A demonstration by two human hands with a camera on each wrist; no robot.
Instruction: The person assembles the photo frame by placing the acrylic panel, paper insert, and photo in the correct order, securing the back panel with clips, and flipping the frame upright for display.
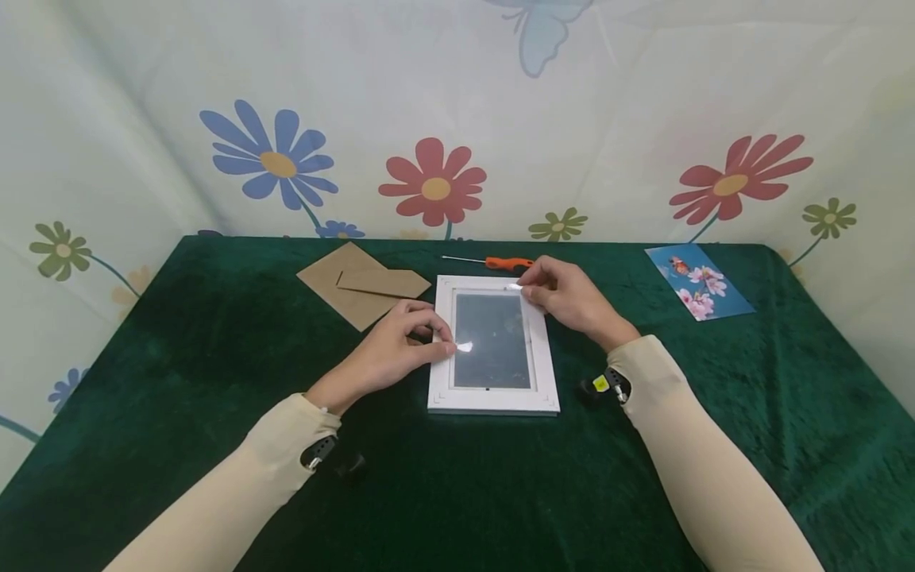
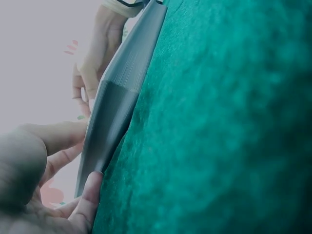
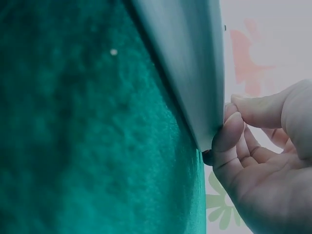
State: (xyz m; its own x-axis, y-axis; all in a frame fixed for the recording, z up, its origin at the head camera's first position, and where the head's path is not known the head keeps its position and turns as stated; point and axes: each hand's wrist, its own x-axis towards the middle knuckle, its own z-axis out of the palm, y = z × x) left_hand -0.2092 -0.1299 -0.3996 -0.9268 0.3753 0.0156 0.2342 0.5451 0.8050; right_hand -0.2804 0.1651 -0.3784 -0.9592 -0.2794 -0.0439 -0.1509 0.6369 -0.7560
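A white picture frame lies flat, with a clear, scuffed sheet across its opening. My left hand is at the frame's left side, thumb and forefinger tips together by the sheet's left edge, beside a bright glint. In the left wrist view another of its fingertips touches the frame's side wall. At the top right corner my right hand pinches with thumb and forefinger, just over the frame's face, where a second glint shows. What lies between these tips is mostly hidden.
A brown backing board with a fold-out stand lies left of the frame. Behind it is an orange-handled screwdriver. A blue photo card with pink blossoms lies at far right. Green cloth covers the table, with a flower-printed curtain behind.
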